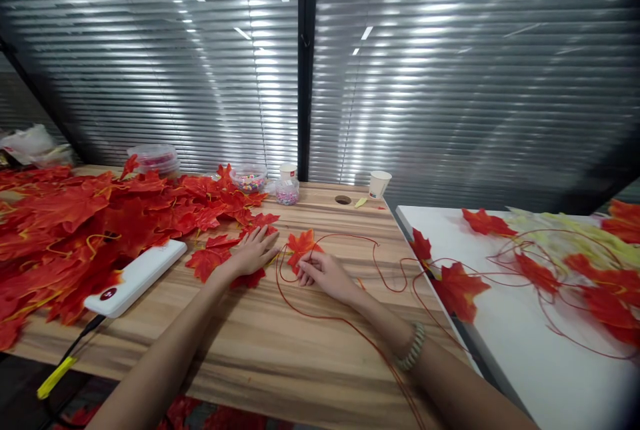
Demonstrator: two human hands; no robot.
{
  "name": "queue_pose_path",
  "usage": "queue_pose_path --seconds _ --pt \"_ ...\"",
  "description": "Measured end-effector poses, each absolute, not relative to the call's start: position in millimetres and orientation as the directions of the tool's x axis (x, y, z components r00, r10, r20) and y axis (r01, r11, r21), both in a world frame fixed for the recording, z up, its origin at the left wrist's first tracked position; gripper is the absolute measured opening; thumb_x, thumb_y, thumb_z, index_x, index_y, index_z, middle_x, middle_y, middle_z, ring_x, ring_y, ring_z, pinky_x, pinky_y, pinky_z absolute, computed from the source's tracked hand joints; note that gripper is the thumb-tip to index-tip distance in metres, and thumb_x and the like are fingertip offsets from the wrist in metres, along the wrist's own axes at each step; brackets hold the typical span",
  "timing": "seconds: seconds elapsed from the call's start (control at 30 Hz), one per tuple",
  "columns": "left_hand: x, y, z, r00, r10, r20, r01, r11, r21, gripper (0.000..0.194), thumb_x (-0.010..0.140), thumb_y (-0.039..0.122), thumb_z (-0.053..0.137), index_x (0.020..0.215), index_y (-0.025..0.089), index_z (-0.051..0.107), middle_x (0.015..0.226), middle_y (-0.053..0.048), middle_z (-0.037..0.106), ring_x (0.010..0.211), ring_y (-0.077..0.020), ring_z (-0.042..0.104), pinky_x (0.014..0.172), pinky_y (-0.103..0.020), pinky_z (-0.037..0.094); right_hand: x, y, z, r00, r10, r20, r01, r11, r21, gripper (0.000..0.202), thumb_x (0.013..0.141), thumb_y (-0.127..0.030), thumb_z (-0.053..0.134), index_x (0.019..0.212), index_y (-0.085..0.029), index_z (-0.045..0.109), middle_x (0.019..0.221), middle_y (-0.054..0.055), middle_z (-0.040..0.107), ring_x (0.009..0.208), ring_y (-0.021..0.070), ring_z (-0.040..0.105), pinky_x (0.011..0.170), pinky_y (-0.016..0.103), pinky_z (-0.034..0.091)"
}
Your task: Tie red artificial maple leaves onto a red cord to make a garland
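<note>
- Slatted blinds (200, 90) behind glass fill the background; wood-grain table (270, 353) in front, white table (525, 343) off to the right.
- Left hand (251, 253): palm down on a few red leaves (207, 260) at the near edge of the heap, fingers extended and a little spread, no visible grasp. Can't tell if the thumb traps a stem.
- Right hand (327, 277): fingers curled into a pinch on the red cord (320, 317), by the look of it. Too small to tell whether a leaf stem is in there too.
- Handling, as a judgement: pinch wants to sit close to the working part of the cord, loop slack and flat. Cord snakes across the table and over the gap, so a hard pull would likely snag or drag leaves. Left hand does better pressing lightly; thin lobes probably crease.
- Leaf in play: orange-red leaf (301, 242) lies on the table just beyond the right fingertips, partly covered by them, cord loop beside it.
- Looks: maple-shaped, pointed lobes, red going to orange.
- Cord: thin, red, loose curves, runs past the right forearm to the near edge; more lies among leaves on the white table.
</note>
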State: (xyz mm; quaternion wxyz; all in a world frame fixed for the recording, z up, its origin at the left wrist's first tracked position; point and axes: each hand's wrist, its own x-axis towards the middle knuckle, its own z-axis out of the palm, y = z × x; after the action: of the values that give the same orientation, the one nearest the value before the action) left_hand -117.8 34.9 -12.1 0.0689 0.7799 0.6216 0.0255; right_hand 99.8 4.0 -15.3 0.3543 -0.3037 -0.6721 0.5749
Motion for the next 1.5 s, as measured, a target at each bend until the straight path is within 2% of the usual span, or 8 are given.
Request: queue_pose_path --seconds 0.7,0.97,1.2,1.5 --pt "-120.5 36.7 -17.0 0.236 0.971 -0.025 0.961 -0.229 0.153 0.063 0.082 0.059 0.019 0.135 0.026 0.027 0.145 -0.009 0.016 0.132 -0.0278 0.011 0.104 -0.045 0.014 99.1 2.1 -13.6 -0.555 0.824 0.118 0.022 0.156 -0.988 0.025 0.080 -0.038 0.050 0.076 -0.014 0.054 0.065 0.003 0.058 0.058 0.0111 0.057 0.059 0.025 0.048" --pt "-119.2 36.1 -16.6 0.238 0.971 -0.016 0.961 -0.233 0.151 0.065 0.081 0.061 0.018 0.134 0.025 0.028 0.144 -0.010 0.018 0.132 -0.0283 0.012 0.104 -0.045 0.014 99.6 1.6 -12.3 -0.555 0.824 0.116 0.064 0.182 -0.981 0.020 0.082 -0.031 0.047 0.076 -0.013 0.053 0.065 0.003 0.058 0.057 0.0116 0.057 0.058 0.026 0.048" --pt "-118.4 37.5 -18.3 0.239 0.971 -0.011 0.961 -0.235 0.144 0.064 0.082 0.060 0.018 0.134 0.025 0.028 0.144 -0.010 0.019 0.132 -0.0273 0.012 0.104 -0.045 0.015 99.9 3.7 -17.1 -0.567 0.811 0.141 0.031 0.191 -0.981 0.023 0.081 -0.037 0.048 0.077 -0.014 0.052 0.067 0.003 0.058 0.058 0.0115 0.057 0.059 0.026 0.048" --pt "-116.3 35.1 -13.4 0.231 0.973 -0.018 0.964 -0.226 0.142 0.062 0.083 0.057 0.020 0.134 0.024 0.029 0.144 -0.008 0.018 0.131 -0.0274 0.013 0.104 -0.044 0.014 99.6 1.7 -10.7 -0.554 0.823 0.128 0.069 0.199 -0.978 0.024 0.082 -0.035 0.049 0.074 -0.014 0.055 0.065 0.002 0.058 0.057 0.0103 0.056 0.057 0.024 0.047"
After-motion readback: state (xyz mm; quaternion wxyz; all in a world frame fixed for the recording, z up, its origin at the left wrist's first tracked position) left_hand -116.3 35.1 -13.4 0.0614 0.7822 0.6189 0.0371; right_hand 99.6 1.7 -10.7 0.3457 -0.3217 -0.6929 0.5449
